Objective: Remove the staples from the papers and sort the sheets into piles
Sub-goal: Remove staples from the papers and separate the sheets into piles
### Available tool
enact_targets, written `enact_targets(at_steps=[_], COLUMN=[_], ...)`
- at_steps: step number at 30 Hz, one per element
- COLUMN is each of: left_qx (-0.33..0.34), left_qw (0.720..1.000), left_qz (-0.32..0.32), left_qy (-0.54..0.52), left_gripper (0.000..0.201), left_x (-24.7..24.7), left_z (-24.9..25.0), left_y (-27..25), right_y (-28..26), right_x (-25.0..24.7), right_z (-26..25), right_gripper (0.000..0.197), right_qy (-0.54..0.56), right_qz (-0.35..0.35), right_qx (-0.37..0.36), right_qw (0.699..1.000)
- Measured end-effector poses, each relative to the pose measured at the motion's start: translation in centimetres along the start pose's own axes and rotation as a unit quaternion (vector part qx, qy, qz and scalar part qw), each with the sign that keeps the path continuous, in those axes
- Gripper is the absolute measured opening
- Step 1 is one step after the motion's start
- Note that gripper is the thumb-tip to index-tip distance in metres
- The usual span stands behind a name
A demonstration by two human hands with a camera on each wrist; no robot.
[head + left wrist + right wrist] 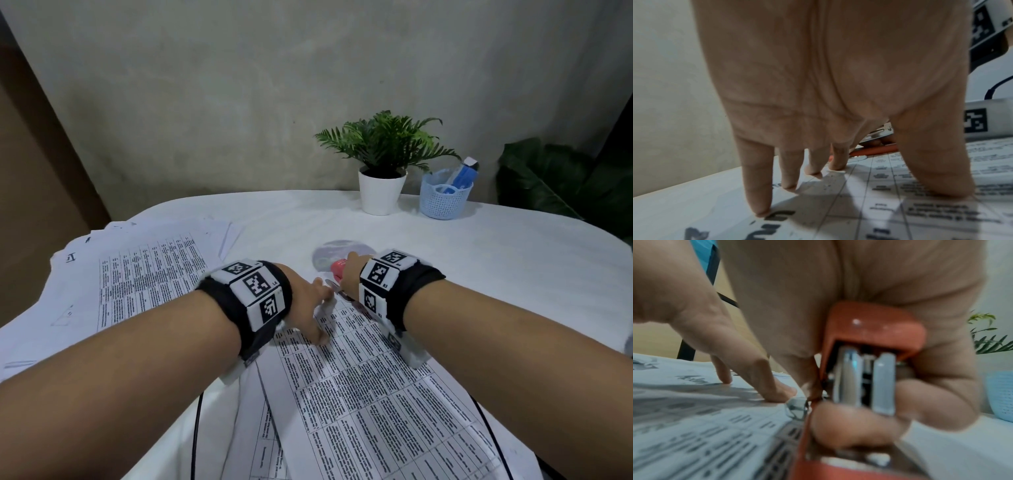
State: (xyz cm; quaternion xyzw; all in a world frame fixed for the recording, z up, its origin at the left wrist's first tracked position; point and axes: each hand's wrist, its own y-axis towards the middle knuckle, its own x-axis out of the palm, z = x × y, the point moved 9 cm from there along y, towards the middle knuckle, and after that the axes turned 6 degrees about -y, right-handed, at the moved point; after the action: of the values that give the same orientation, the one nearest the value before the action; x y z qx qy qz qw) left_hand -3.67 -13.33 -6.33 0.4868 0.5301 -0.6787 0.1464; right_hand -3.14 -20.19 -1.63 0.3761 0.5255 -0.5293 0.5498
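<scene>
No print on the sheets can be read: the white printed sheet of paper with a ruled table of small black text [370, 394] is too blurred, and a line of dark handwriting near its top edge cannot be made out in either wrist view. The black-and-white square markers on the wrist bands carry tiny codes, too small to read.

The left hand [308, 301] lies spread on this sheet, its fingers [758, 186] straight and fanned, with the tips and the thumb pressing the paper flat against the white cloth-covered worktop [479, 260]. Just right of those fingers, the right hand [349, 274] has its fingers [855, 423] curled round a glossy orange-red plastic stapler with bare metal inner rails [869, 363]. The stapler's small metal tip [796, 408] meets the sheet's top corner, close to the left index fingertip. The staple itself cannot be seen.

Well left of the left fingers a loose pile of similar white printed sheets [144, 274] lies flat and somewhat fanned. Beyond the right fingers stand a green fern-like plant in a smooth white pot [382, 192] and, just beside it, a pale blue perforated plastic basket [445, 202] holding a blue-and-white item, its label unreadable. A round printed patch [329, 251] shows on the cloth just beyond the stapler.
</scene>
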Motion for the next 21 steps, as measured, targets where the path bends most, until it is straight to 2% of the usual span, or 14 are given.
enact_targets(at_steps=[3,7,9,12,14,17,21], left_qx=[0.017,0.015,0.020,0.028,0.037,0.047,0.027], left_qw=[1.000,1.000,1.000,1.000,0.999,0.998,0.999], left_qz=[-0.008,-0.002,-0.003,-0.006,-0.012,-0.016,0.023], left_qy=[0.004,-0.014,-0.002,0.013,0.007,-0.032,-0.031], left_gripper=[0.088,0.088,0.087,0.086,0.085,0.081,0.074], left_x=[0.4,0.1,0.2,0.4,0.5,0.3,-0.8], left_z=[0.5,0.5,0.6,0.5,0.5,0.0,-1.3], left_y=[-0.4,-0.6,-0.5,-0.5,-0.6,-0.9,-1.9], right_y=[0.8,1.4,1.8,2.7,2.5,1.8,1.6], right_x=[1.0,1.7,1.6,1.8,1.8,1.9,2.9], right_z=[-0.4,-0.9,-0.4,-0.4,0.7,2.3,4.3], right_gripper=[0.039,0.035,0.039,0.051,0.038,0.017,0.028], right_qy=[-0.053,-0.019,-0.037,-0.034,-0.012,0.105,0.091], right_qz=[-0.019,-0.081,-0.087,-0.109,-0.135,-0.131,-0.104], right_qx=[-0.020,-0.002,0.004,-0.042,-0.021,0.031,0.056], right_qw=[0.998,0.997,0.996,0.993,0.991,0.985,0.989])
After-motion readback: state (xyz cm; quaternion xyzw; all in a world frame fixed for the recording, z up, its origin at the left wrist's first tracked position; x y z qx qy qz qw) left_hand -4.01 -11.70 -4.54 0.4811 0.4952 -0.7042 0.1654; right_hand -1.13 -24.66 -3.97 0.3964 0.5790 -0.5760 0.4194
